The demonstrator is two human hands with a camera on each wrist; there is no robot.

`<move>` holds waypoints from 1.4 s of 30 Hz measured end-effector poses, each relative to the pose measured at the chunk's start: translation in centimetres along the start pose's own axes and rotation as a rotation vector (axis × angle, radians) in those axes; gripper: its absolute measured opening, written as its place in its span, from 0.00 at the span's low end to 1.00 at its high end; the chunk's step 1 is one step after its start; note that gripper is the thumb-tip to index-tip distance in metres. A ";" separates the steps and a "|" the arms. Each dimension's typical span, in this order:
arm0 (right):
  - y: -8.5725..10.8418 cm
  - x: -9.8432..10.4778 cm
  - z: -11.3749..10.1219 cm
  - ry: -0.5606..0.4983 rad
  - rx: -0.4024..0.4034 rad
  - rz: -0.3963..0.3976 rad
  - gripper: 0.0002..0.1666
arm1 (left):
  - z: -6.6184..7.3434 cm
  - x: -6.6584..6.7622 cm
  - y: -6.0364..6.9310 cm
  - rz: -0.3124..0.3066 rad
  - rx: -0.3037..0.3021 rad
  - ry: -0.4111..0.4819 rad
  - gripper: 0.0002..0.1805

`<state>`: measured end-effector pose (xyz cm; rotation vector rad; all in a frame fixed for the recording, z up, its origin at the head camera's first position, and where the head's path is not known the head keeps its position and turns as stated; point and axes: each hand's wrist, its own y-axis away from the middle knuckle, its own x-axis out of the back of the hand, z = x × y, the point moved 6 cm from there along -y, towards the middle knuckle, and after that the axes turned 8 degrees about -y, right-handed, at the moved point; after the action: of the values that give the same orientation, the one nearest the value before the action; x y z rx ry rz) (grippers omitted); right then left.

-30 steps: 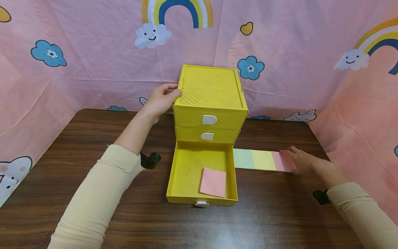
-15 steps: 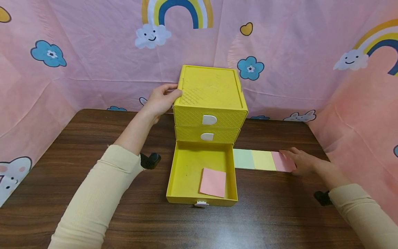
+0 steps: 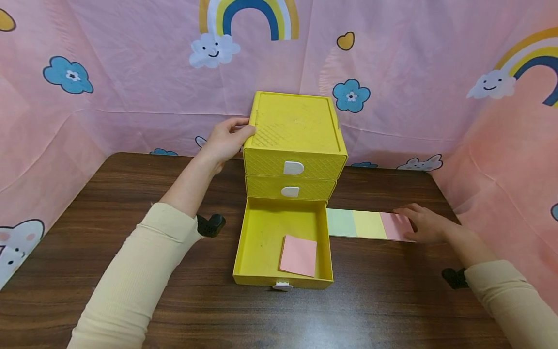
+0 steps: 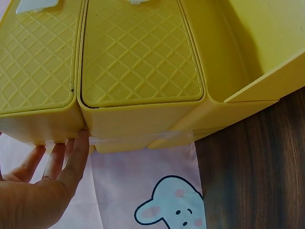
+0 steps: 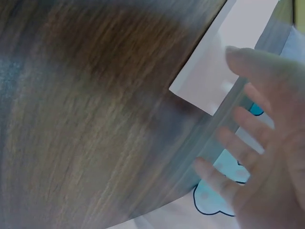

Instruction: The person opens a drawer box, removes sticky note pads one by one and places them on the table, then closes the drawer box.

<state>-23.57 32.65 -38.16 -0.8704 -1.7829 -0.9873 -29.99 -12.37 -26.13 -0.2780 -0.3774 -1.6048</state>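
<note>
A yellow three-drawer box [image 3: 296,123] stands at the back of the table, its bottom drawer [image 3: 268,228] pulled out. My left hand [image 3: 224,140] rests against its upper left side, thumb at the top edge. In the left wrist view the fingertips [image 4: 82,138] touch the side wall. A pink sticky note pad [image 3: 298,256] lies inside the pulled-out drawer. To the right of the box, a strip of sticky notes in green, yellow and pink [image 3: 369,225] lies flat. My right hand [image 3: 429,226] is at the strip's pink end, fingers spread; the right wrist view shows nothing gripped.
The upper two drawers, with white pulls [image 3: 294,167], are pushed in. The brown wooden table [image 3: 174,300] reaches back to a pink patterned cloth [image 3: 152,63] behind and at the sides. The pulled-out drawer's front wall juts toward me.
My right hand has shifted slightly right, and its thumb has moved off the strip's corner. The left hand, box and sticky notes look unmoved.
</note>
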 end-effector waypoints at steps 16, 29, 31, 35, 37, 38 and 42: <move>-0.3 0.6 -2.1 0.019 0.110 0.219 0.25 | -0.1 0.0 -0.1 -0.001 0.016 -0.005 0.26; -0.9 0.5 -6.0 0.022 0.175 0.378 0.21 | -0.1 -0.1 -0.2 0.002 0.013 0.021 0.26; -1.0 0.5 -6.6 0.020 0.179 0.377 0.21 | -0.1 0.0 -0.2 0.003 0.015 0.016 0.26; -1.0 0.7 -7.8 0.036 0.214 0.399 0.21 | -0.1 0.0 -0.2 0.000 0.019 0.010 0.26; -1.0 0.8 -8.5 0.051 0.232 0.409 0.21 | -0.1 0.0 -0.2 -0.001 0.020 0.011 0.26; -0.9 0.9 -8.9 0.058 0.242 0.413 0.21 | -0.1 0.0 -0.2 -0.002 0.020 0.014 0.26; -1.0 1.1 -10.6 0.078 0.291 0.435 0.21 | -0.2 0.0 -0.2 -0.003 0.022 0.016 0.27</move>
<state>-20.98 23.01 -34.36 -0.9626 -1.5318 -0.4624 -30.20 -12.41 -26.30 -0.2477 -0.3832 -1.6043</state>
